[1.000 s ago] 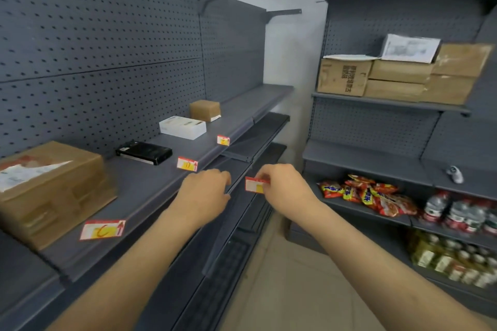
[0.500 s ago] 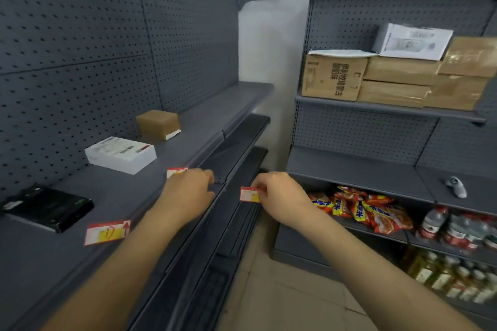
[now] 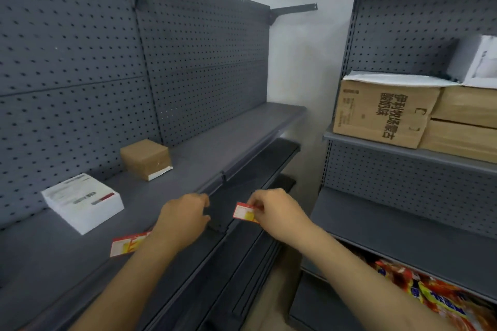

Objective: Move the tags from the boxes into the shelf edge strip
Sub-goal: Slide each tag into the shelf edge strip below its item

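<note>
My right hand [image 3: 274, 211] pinches a small red and yellow price tag [image 3: 244, 213] in the air, just right of the grey shelf's front edge strip [image 3: 215, 184]. At that front edge sits my left hand [image 3: 184, 219], fingers curled with nothing visible in them. A second red and yellow tag [image 3: 127, 244] lies flat on the shelf [image 3: 67, 263], partly hidden by my left wrist. On the same shelf stand a white box [image 3: 82, 201] and a small brown box [image 3: 146, 158] near the pegboard.
Darker lower shelves [image 3: 258, 164] step out below the grey shelf. To the right stands another shelving unit [image 3: 403, 217] with cardboard cartons [image 3: 382, 113] above and snack packets [image 3: 435, 295] below. Floor shows between the units.
The view has swung right along the shelf: the black box and large carton have left the frame. Both hands moved along the shelf edge, the right still pinching its tag.
</note>
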The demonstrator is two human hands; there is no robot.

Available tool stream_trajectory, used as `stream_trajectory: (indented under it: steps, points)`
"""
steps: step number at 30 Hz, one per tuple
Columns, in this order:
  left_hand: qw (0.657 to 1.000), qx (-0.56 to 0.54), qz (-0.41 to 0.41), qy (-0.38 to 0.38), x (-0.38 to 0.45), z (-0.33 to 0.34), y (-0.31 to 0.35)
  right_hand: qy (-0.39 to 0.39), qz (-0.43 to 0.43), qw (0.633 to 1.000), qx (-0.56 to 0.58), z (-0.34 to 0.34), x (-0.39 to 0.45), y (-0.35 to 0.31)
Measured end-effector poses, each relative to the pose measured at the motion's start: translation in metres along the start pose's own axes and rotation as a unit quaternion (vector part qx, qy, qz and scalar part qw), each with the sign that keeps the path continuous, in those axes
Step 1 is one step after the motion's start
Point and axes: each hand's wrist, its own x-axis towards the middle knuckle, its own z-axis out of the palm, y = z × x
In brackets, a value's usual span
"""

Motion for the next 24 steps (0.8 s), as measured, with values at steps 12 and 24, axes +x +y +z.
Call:
stream_trajectory:
  steps: [12, 24]
  points:
    - [0.992, -0.009, -0.122, -0.014, 0.066, 0.044, -0.047, -0.108, -0.14, 0.983, 0.048, 0.054, 0.166, 0.003]
    - [0.99, 0.0, -0.137, 0.031, 0.119, 0.055, -0.039, -0.217, -0.242, 0.939, 0.112, 0.072, 0.245, 0.0]
